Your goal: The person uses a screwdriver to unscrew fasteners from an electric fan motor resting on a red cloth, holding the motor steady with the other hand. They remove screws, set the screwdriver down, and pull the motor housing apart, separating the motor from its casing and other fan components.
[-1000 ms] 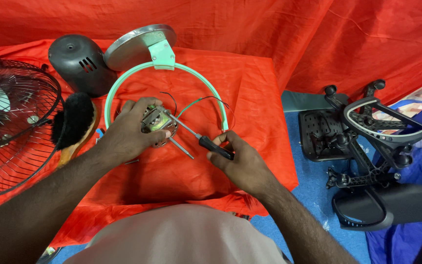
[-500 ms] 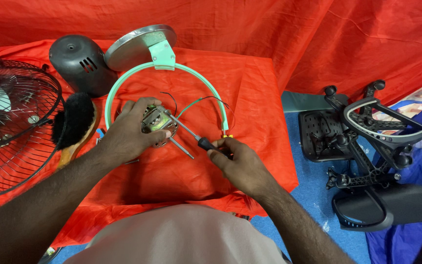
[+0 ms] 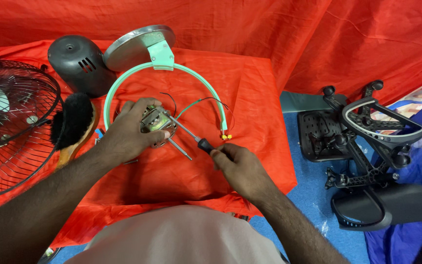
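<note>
Near the middle of the red cloth-covered table (image 3: 250, 98), the left hand (image 3: 125, 134) clasps a small metal fan motor with a protruding shaft (image 3: 158, 126); the right hand (image 3: 238, 164) grips a black-handled screwdriver (image 3: 196, 139), its tip touching the motor, inside the mint-green plastic ring (image 3: 191, 73)

motor (image 3: 156, 125): your left hand (image 3: 128, 134) covers most of it.
screwdriver (image 3: 194, 138): handle buried in your right hand (image 3: 240, 168).
fan grille (image 3: 10, 122): cut by the left edge.
wire tips (image 3: 225, 137): too small to tell.
</note>
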A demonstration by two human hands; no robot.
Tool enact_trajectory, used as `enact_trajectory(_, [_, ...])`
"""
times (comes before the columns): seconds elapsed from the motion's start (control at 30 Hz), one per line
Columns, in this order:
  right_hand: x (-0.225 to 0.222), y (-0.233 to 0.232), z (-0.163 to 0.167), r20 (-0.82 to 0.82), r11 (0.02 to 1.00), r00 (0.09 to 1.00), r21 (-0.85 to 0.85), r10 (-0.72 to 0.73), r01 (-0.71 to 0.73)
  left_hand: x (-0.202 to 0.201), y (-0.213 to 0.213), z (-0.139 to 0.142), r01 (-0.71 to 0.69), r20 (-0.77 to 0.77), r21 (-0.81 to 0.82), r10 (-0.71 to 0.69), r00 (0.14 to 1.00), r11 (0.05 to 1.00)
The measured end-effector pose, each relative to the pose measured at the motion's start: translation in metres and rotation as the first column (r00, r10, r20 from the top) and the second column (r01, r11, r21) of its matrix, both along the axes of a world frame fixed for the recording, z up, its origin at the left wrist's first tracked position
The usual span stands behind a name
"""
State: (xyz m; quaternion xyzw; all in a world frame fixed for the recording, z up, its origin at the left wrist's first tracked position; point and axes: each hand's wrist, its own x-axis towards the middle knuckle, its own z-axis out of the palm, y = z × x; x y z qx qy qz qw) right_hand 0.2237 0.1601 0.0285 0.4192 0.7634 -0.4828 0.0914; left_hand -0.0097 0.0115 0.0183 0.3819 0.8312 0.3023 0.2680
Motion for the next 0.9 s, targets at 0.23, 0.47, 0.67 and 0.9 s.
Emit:
enact_trajectory(0.23, [-0.001, -0.006, 0.013, -0.227, 0.998, 0.973, 0.057, 0.027, -0.015, 0.0, 0.001, 0.002, 0.003, -0.002, -0.003, -0.003, 1.0, 1.0])
enact_trajectory(0.47, [-0.007, -0.003, 0.019, 0.01, 0.999, 0.999, 0.021, 0.038, -0.038, -0.001, 0.001, 0.002, 0.001, 0.018, -0.017, 0.0, 1.0, 1.0])
enact_trajectory(0.67, [-0.005, -0.004, 0.012, -0.078, 0.997, 0.996, 0.068, 0.037, -0.032, -0.002, 0.0, -0.002, 0.003, -0.009, -0.007, -0.003, 1.0, 1.0])
enact_trajectory(0.9, [-0.004, 0.0, 0.006, -0.058, 0.998, 0.997, -0.039, 0.047, -0.049, -0.003, -0.001, -0.005, 0.009, 0.011, 0.02, -0.009, 1.0, 1.0])
